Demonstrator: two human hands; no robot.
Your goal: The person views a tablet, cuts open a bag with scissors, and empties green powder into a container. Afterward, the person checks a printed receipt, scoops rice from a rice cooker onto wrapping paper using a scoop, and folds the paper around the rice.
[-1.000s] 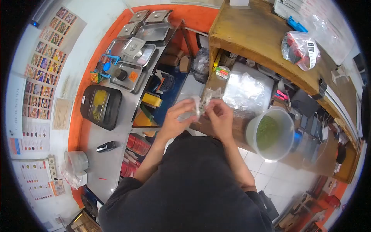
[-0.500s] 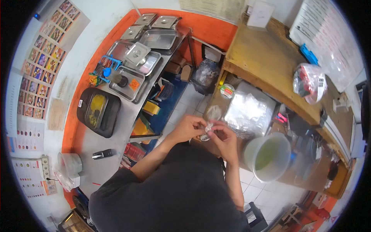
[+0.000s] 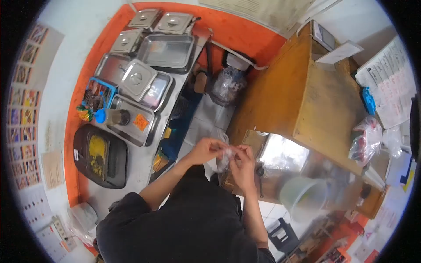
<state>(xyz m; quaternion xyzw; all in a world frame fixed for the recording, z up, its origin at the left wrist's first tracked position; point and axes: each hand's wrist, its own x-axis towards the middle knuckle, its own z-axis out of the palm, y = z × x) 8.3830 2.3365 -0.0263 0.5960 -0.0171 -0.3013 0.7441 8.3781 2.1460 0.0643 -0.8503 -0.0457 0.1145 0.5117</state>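
Had clear plastic [image 3: 226, 160] in mid-air between left hand [image 3: 204, 151] and right hand [image 3: 244, 168], just beyond the black shirt [image 3: 188, 219]. Looked small, thin, crumpled and see-through, whitish with pale glints, edges smeared by blur. Hung a little below the fingertips. Could not make out folds or contents.

Saw left hand clamped on the plastic from the left, thumb and fingers pinched together. Saw right hand clamped on it from the right, fingers bent. Noted fingertips of both hands very near each other; couldn't tell whether touching.

Spotted wooden worktop [image 3: 272, 182] beside right hand, with shiny sheet [image 3: 284, 152] on it and clear bucket [image 3: 303, 199] farther right, well apart from the plastic. Spotted steel worktop [image 3: 98, 193] off to the left, well apart from left hand. Counted on that one: black tray [image 3: 117, 173] bearing yellow food [image 3: 98, 151], blue-capped bottle [image 3: 115, 117] lying tilted beside orange bits [image 3: 140, 122] in a metal pan [image 3: 131, 136], plus lidded pans [image 3: 174, 23] toward the far end.
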